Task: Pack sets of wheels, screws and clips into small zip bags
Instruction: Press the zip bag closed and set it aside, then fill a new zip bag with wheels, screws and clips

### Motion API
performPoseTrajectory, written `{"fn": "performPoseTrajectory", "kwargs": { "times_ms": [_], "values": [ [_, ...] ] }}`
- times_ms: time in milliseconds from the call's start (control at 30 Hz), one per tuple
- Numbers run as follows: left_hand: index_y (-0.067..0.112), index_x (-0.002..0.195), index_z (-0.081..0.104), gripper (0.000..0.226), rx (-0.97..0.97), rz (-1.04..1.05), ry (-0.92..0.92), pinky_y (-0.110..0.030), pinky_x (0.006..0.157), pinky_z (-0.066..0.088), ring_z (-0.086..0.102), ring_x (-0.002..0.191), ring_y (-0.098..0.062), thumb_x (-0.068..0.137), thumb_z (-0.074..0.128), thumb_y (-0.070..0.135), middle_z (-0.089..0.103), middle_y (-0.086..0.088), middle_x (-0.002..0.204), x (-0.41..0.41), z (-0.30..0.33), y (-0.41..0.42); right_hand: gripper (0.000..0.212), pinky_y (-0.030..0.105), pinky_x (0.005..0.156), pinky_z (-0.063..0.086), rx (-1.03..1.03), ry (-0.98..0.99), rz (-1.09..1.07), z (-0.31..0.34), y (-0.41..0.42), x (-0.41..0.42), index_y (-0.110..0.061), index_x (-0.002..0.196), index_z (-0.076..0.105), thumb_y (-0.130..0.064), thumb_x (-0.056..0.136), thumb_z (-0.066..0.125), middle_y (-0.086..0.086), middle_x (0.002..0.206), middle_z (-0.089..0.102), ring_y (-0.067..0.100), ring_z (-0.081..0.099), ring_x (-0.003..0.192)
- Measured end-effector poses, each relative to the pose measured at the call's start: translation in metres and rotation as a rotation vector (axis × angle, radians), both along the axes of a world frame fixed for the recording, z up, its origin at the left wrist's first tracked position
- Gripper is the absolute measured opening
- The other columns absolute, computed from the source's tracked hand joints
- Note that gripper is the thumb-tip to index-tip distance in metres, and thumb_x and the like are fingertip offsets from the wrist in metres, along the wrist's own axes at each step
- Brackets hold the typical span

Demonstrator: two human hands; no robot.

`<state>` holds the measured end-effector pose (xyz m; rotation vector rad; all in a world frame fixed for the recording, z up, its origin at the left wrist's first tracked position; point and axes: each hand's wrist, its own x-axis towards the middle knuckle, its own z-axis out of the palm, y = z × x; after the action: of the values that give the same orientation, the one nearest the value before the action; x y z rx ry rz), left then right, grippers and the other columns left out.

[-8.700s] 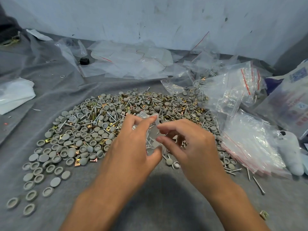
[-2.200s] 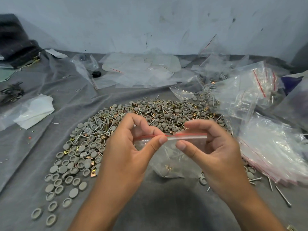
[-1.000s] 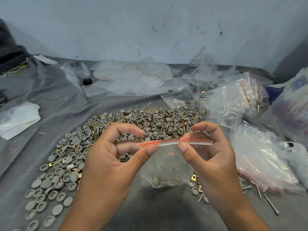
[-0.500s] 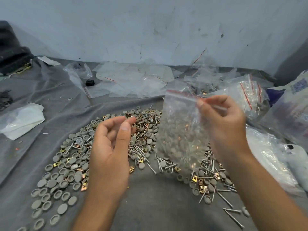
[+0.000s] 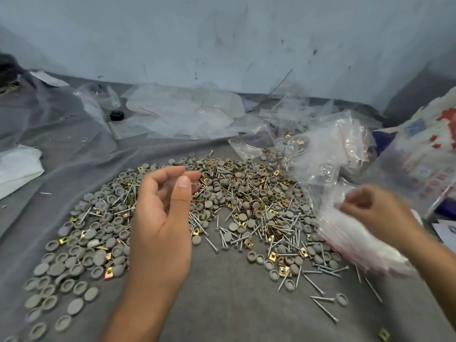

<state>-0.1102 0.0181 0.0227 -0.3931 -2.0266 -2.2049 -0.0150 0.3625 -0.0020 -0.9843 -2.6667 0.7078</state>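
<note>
The left hand (image 5: 160, 218) is being held mid-frame above the heap, palm up, fingers loosely curled, nothing gripped. The right hand (image 5: 375, 211) is seen at the right edge, blurred; thumb & fingertips are bent together at the stack of small zip bags (image 5: 355, 233) w/ red strips, but whether a bag is actually being pinched can't be told.

The heap of parts is being carried by a grey cloth (image 5: 222, 304) spread over the worktop, centre of frame: grey round wheels (image 5: 81, 243) massed toward the left & lower left, silver screws (image 5: 278, 233) strewn centre-right, gold clips (image 5: 272, 255) mixed all through. A few screws & one clip are lying apart at lower right.

A filled clear bag (image 5: 328, 154) is being shown blurred in the upper right, just above the right hand, beside more bags w/ parts inside. Flat empty plastic sheets (image 5: 187, 112) are lying at the back, by the wall (image 5: 222, 40). A small black knob (image 5: 117, 115) is sitting left of them. White folded plastic (image 5: 17, 166) is lying at the left edge; a printed packet (image 5: 424, 156) is standing at the far right.
</note>
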Motion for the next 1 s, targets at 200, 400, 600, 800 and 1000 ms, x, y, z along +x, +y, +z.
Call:
{"fn": "performPoseTrajectory", "kwargs": {
  "times_ms": [200,400,600,800,1000],
  "values": [
    [0.032,0.109,0.057,0.02,0.019,-0.038,0.029,-0.025,0.086,0.049,0.067,0.103,-0.002,0.094,0.046,0.041,0.073,0.017,0.107,0.01,-0.001,0.012,0.018,0.031,0.079,0.047,0.131,-0.083,0.041,0.006,-0.032,0.032,-0.035,0.091,0.065,-0.019,0.09,0.075,-0.007,0.091,0.077,0.016,0.068,0.085],
    [0.04,0.099,0.062,0.022,-0.128,-0.141,0.053,-0.026,0.078,0.053,0.068,0.093,-0.006,0.087,0.052,0.055,0.072,0.015,0.098,0.018,-0.003,0.019,0.026,0.023,0.061,0.048,-0.14,0.367,0.095,0.076,-0.082,0.021,-0.038,0.103,0.064,-0.028,0.085,0.079,-0.02,0.08,0.076,-0.001,0.07,0.073],
    [0.032,0.093,0.065,0.033,-0.235,-0.184,0.081,-0.018,0.063,0.052,0.07,0.076,-0.005,0.083,0.058,0.063,0.073,0.015,0.083,0.019,-0.006,0.025,0.039,0.007,0.059,0.048,-0.238,0.49,0.407,0.065,-0.19,-0.031,-0.033,0.101,0.062,-0.01,0.079,0.084,-0.017,0.078,0.074,-0.002,0.07,0.07],
    [0.036,0.091,0.067,0.009,-0.495,0.057,0.268,-0.013,0.063,0.045,0.066,0.075,0.003,0.096,0.059,0.036,0.069,0.025,0.081,-0.001,-0.009,0.001,0.032,0.009,0.051,0.044,-0.358,0.566,0.306,0.045,-0.201,-0.055,-0.033,0.093,0.061,-0.012,0.079,0.08,-0.018,0.082,0.072,-0.001,0.067,0.063],
    [0.039,0.102,0.065,0.018,-0.615,-0.06,0.301,-0.021,0.071,0.051,0.067,0.087,0.001,0.085,0.067,0.045,0.069,0.024,0.089,0.005,-0.011,0.004,0.021,0.014,0.057,0.05,-0.523,0.563,0.245,0.024,-0.202,-0.057,-0.027,0.087,0.064,-0.012,0.084,0.078,-0.016,0.081,0.073,0.001,0.069,0.065]
  ]
}}
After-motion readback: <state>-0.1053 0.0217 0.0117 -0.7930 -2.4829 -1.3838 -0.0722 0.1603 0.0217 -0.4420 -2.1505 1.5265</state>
